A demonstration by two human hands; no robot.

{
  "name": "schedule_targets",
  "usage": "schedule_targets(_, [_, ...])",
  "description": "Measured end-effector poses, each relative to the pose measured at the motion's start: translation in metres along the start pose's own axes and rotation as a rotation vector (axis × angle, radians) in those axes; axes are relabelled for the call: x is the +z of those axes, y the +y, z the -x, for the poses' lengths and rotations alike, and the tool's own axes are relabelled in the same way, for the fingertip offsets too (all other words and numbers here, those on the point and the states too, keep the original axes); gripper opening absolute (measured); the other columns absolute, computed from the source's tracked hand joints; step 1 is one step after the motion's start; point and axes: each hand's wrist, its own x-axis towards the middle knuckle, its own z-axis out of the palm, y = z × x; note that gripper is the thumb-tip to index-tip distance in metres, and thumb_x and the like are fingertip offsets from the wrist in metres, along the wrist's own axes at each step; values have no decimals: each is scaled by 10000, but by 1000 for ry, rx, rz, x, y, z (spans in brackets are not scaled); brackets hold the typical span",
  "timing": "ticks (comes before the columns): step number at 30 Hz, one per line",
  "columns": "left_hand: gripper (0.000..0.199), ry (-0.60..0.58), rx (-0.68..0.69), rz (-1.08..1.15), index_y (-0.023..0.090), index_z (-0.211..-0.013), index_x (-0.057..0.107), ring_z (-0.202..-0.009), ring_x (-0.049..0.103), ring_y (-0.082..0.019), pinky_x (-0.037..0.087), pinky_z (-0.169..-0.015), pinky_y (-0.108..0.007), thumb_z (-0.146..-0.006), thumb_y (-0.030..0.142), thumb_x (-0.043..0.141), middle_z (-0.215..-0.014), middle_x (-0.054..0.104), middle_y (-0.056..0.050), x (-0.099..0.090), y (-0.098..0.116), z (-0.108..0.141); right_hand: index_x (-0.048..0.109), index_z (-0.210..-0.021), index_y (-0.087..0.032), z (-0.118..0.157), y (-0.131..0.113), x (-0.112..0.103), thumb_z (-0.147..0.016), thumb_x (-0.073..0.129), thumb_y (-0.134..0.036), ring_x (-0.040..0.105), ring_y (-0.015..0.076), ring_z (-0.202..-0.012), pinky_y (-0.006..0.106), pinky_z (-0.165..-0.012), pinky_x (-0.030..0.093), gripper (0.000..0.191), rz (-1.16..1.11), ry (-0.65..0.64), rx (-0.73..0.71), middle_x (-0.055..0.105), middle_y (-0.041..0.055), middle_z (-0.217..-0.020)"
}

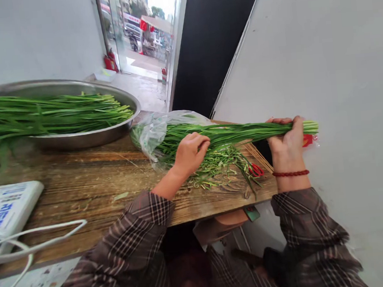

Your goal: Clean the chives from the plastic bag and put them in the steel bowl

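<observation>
My right hand (287, 139), with a red braided bracelet on its wrist, is closed around a bunch of garlic chives (244, 132) near the pale cut ends. The bunch stretches left over the table, its leafy end by a clear plastic bag (153, 131) with more chives. Beside the leaves is my left hand (192, 151), its fingers curled together; anything between them is hidden. Below the bunch lies a heap of chive trimmings (210, 171). Red handles, apparently of scissors (256, 170), show at the heap's right edge.
A wide steel basin (90, 136) of chives (74, 111) stands at the left on the wooden table (91, 188). Nearer me are a white device (19, 203) and its looping white cable (61, 225). A wall (347, 80) closes off the right side; a glass doorway opens behind.
</observation>
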Motion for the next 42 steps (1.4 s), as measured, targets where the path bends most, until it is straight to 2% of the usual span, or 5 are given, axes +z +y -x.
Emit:
schedule_targets(5, [291, 23, -113, 175, 152, -1109, 683, -839, 600, -161, 470, -809, -294, -898, 190, 485, -930, 685, -62, 20, 14, -22, 340, -640, -221, 12, -8, 6, -892, 535, -363, 543, 58, -495, 263, -661, 586, 349, -52, 7, 27, 418, -105, -524])
schedule_targets(11, [239, 86, -210, 386, 147, -976, 722, -840, 615, -154, 475, -789, -271, -884, 245, 526, -958, 717, -60, 23, 15, -30, 374, -647, -211, 23, -19, 9, -895, 542, -349, 529, 52, -492, 254, -653, 570, 330, -80, -4, 40, 431, -105, -521])
schedule_targets(28, [116, 63, -243, 401, 158, -666, 570, -615, 429, -103, 346, -623, -240, -779, 135, 550, -636, 495, 31, 22, 17, -21, 407, -656, -212, 40, 6, 33, -913, 529, -463, 518, 54, -483, 245, -628, 568, 379, -6, -35, 83, 415, -99, -525])
schedule_targets(37, [178, 270, -559, 481, 182, -611, 433, -580, 347, -104, 267, -569, -240, -754, 91, 487, -583, 382, 50, 34, -2, -17, 387, -654, -209, 42, 0, 35, -936, 472, -343, 472, 52, -427, 227, -558, 539, 323, -19, 0, 16, 364, -116, -482])
schedule_targets(42, [146, 236, -717, 754, 188, -625, 420, -508, 302, -83, 243, -497, -213, -723, 127, 509, -551, 336, 68, 41, -7, -16, 359, -651, -207, 29, -6, 24, -936, 446, -306, 391, 38, -363, 193, -443, 461, 314, -98, 45, 73, 318, -127, -460])
